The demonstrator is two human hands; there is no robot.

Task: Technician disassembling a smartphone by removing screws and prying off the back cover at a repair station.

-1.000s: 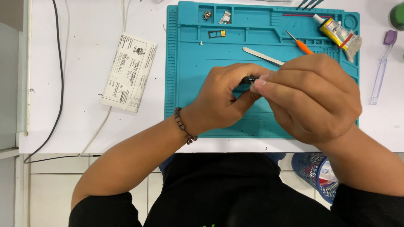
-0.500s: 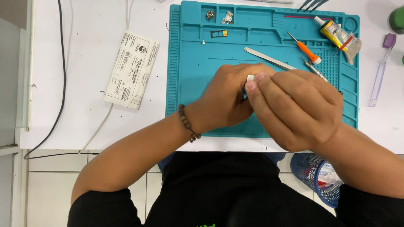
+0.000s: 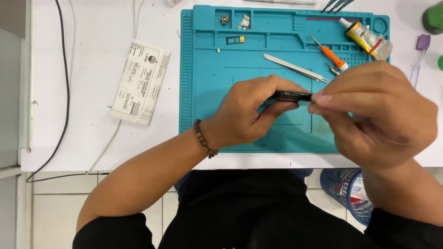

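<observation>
A white paper label (image 3: 140,83) with dark print lies tilted on the white table (image 3: 92,133), just left of the blue mat (image 3: 207,124), and a white cable (image 3: 110,140) passes under its lower end. At the top right corner of the mat lies a yellow glue tube (image 3: 364,38) with a white cap and a red band, tilted. Over the middle of the mat the left hand (image 3: 251,115) is closed around a thin black device (image 3: 291,95), held edge-up between thumb and fingers, a little above the mat. The right hand (image 3: 374,113) meets the right end of the device with pinched fingertips; I cannot tell if they grip it or only touch it. Behind the hands lie metal tweezers (image 3: 295,68) and an orange screwdriver (image 3: 330,51), both slanting. Small metal parts (image 3: 234,20) sit in the upper compartments of the mat, and a small dark tray (image 3: 234,40) lies just below them. A black cable (image 3: 67,92) runs down the left side of the table. A purple tool (image 3: 419,55) lies right of the mat. A green thing (image 3: 433,17) is cut off by the right edge. The right hand hides most of the device and the mat's right part. Below the table a blue basket (image 3: 344,186) is half hidden by the right arm.
</observation>
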